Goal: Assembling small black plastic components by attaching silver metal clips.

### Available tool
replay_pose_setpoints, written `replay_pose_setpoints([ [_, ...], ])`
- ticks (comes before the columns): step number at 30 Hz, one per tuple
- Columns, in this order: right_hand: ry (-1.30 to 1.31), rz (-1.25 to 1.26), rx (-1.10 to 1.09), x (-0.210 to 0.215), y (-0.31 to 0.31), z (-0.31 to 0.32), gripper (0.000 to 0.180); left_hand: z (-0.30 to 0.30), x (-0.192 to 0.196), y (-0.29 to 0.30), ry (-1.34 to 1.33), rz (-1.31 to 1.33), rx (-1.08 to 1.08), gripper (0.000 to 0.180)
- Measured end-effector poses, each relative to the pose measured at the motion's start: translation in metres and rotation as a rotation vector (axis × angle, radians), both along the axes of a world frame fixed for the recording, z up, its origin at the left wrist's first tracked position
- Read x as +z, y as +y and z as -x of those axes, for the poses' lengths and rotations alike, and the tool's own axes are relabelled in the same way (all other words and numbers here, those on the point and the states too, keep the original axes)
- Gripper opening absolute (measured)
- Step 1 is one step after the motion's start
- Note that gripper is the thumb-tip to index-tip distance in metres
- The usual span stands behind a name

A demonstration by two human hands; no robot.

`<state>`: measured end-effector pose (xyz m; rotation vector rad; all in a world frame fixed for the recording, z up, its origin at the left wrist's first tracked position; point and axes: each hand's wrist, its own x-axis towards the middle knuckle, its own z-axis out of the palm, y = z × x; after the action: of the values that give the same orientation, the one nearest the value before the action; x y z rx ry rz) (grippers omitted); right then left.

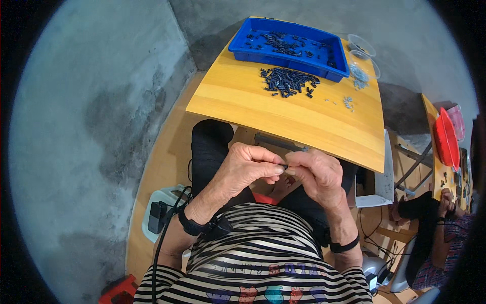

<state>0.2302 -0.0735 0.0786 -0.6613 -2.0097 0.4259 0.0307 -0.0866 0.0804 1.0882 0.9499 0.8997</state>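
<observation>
In the head view, held a small black piece (284,167) just off the near edge of the yellow table (283,114), pinched between thumb and fingertips of the left hand (248,164). Met it from the opposite side with the right hand (320,175), likewise off the table's near edge, thumb and forefinger closed on the piece. Could not make out its exact shape, mostly covered by fingertips.

Saw a loose pile of black pieces (287,82) on the table's far half, and a blue tray (253,58) at its far edge, more dark pieces scattered inside. Noticed pale bits (348,103) toward the table's right edge, clear tubs (375,68) at its far right corner, and a red basin (445,139) well to its right.
</observation>
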Motion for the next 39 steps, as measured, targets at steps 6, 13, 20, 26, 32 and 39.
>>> replay_pose_setpoints([
  [6, -0.055, 0.063, 0.049, 0.006, 0.001, 0.0, 0.027, 0.0, -0.006, -0.003, -0.101, 0.057, 0.02, 0.015],
  [13, 0.489, 0.856, 0.263, -0.014, 0.001, 0.002, 0.033, 0.002, -0.005, -0.005, -0.154, 0.056, 0.027, 0.015],
  [20, 0.687, 1.076, 0.325, -0.019, -0.002, 0.01, 0.022, 0.004, -0.003, -0.006, -0.179, 0.078, 0.063, 0.015],
  [26, 0.665, 1.057, 0.296, -0.02, -0.003, 0.014, 0.021, 0.005, -0.002, -0.006, -0.175, 0.068, 0.072, 0.015],
  [32, 0.648, 1.074, 0.31, -0.02, -0.003, 0.016, 0.02, 0.006, -0.003, -0.006, -0.184, 0.049, 0.083, 0.015],
  [39, 0.73, 1.227, 0.466, -0.028, 0.002, 0.015, 0.021, 0.006, -0.006, -0.007, -0.177, 0.007, 0.084, 0.015],
])
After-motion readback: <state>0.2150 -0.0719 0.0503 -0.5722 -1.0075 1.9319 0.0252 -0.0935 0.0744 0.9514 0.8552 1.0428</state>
